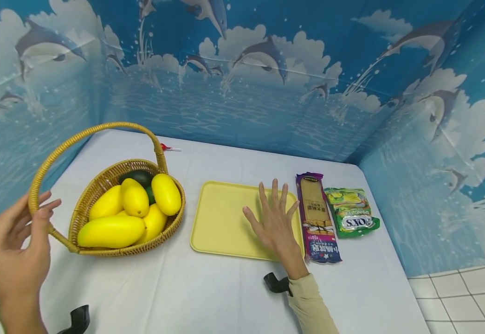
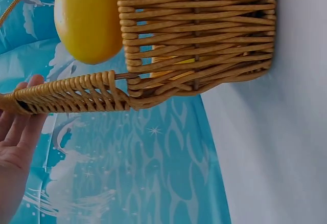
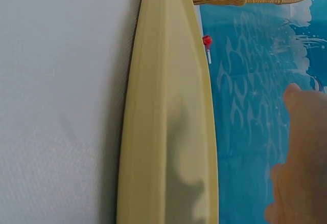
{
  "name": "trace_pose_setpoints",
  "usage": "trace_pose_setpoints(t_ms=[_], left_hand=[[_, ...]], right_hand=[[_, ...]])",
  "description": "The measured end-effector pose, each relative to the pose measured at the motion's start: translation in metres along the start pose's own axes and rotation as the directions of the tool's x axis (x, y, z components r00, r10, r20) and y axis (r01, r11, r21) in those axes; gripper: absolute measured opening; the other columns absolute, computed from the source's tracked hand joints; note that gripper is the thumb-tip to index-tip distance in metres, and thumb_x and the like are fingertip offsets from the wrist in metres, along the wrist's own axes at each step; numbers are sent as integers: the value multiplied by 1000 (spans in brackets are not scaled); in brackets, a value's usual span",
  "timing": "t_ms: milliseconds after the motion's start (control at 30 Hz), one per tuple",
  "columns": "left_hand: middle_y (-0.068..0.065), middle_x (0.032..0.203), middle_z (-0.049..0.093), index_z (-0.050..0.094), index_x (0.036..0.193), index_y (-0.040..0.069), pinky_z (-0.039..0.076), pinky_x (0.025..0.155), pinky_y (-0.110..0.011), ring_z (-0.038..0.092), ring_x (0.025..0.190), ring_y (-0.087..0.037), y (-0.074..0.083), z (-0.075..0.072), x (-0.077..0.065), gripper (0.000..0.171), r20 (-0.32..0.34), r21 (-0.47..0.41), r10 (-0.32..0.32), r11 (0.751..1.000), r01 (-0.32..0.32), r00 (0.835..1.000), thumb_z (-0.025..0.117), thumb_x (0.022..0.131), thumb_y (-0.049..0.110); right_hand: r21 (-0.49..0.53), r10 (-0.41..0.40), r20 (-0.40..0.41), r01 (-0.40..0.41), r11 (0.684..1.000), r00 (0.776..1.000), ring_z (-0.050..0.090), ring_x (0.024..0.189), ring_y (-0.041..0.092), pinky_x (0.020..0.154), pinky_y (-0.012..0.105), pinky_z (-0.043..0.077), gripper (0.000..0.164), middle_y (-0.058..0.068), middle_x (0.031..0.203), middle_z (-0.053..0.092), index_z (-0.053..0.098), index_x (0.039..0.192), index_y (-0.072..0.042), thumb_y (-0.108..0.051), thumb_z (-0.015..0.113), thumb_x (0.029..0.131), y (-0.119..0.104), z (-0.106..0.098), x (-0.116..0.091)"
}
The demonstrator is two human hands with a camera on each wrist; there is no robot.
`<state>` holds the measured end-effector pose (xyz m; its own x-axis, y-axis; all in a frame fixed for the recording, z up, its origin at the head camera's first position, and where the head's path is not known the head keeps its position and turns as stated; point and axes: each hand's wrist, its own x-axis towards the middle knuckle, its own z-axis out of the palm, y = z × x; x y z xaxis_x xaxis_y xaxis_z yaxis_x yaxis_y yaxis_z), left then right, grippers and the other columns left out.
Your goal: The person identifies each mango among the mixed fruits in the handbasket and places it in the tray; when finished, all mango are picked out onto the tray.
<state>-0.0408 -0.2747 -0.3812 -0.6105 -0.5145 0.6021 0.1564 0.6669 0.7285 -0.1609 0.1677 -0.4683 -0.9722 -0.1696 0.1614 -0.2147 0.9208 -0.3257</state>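
Observation:
On the left stands a wicker basket (image 1: 131, 253) with a tall arched handle (image 1: 96, 130), filled with yellow mangoes (image 1: 113, 231) and a dark green avocado (image 1: 135, 177). My left hand (image 1: 21, 250) holds the handle low on its left side, thumb in front and fingers behind. Those fingers (image 2: 33, 121) show behind the wrapped handle in the left wrist view. My right hand (image 1: 275, 222) is spread, palm down, above a pale yellow tray (image 1: 221, 222), holding nothing. In the right wrist view the tray's side (image 3: 148, 132) runs below that hand (image 3: 306, 157).
Right of the tray lie a purple pasta packet (image 1: 317, 218) and a green candy bag (image 1: 351, 211). A red lollipop (image 1: 167, 147) rests behind the basket. Dolphin-printed curtains (image 1: 242, 102) enclose the white table (image 1: 175, 297) at the back and sides.

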Motion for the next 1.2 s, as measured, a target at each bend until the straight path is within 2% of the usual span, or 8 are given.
trace_pose_setpoints(t_ms=[200,400,500,700,800,1000,1100,1200], left_hand=[[-15,139,72,64,149,16,55,98,-11,70,114,7,-3,-4,-7,42,45,-74,44,996,-41,998,64,107,8],[-13,135,74,66,147,16,56,96,-11,72,112,5,-5,-1,-10,41,37,-80,20,997,-17,999,66,106,7],[-19,135,73,66,147,12,56,96,-11,72,113,5,-8,-2,-10,40,42,-106,45,994,-41,998,65,107,7],[-26,134,72,65,147,8,56,96,-11,71,113,5,-9,-1,-11,40,32,-143,91,986,-86,995,64,107,5],[-22,132,74,68,143,7,57,94,-11,73,111,2,-11,0,-11,38,9,-168,73,983,-71,997,65,105,3],[-15,126,77,74,133,2,58,90,-11,77,106,-4,-15,4,-9,32,-31,-235,22,972,-29,999,70,101,-3],[-17,128,76,73,136,4,58,91,-11,76,109,-3,-16,3,-9,34,-10,-201,38,979,-39,999,70,102,-1],[-21,131,75,70,141,8,57,93,-11,74,113,0,-17,1,-10,37,19,-141,59,988,-56,998,68,104,2]], right_hand=[[1,-1,16,1,1000,1000,-12,164,49,119,89,-3,87,20,180,-4,14,174,-19,-67,44,108,-1,0,1],[23,-2,31,1,1000,1000,-14,164,48,119,88,-5,87,18,180,-5,14,174,-21,-67,45,108,-4,-2,1],[39,-7,48,5,999,999,-15,164,47,119,87,-7,87,17,180,-7,13,174,-22,-67,46,107,-5,-2,2],[72,-56,57,52,996,997,-14,165,42,124,82,4,88,14,181,-8,9,175,-26,-70,44,107,-7,-6,7],[106,-105,60,99,989,993,-7,166,38,128,75,15,91,13,182,-4,7,175,-26,-71,46,106,-11,-12,12],[137,-241,4,238,961,971,29,162,38,119,61,46,94,15,180,16,21,173,-12,-57,66,104,-25,-28,26],[154,-316,-44,318,935,948,40,157,38,117,57,50,92,16,176,28,30,170,-6,-47,75,102,-34,-36,34],[191,-378,-68,384,903,923,45,154,37,121,54,47,89,18,171,39,37,166,-3,-41,80,99,-45,-43,44]])
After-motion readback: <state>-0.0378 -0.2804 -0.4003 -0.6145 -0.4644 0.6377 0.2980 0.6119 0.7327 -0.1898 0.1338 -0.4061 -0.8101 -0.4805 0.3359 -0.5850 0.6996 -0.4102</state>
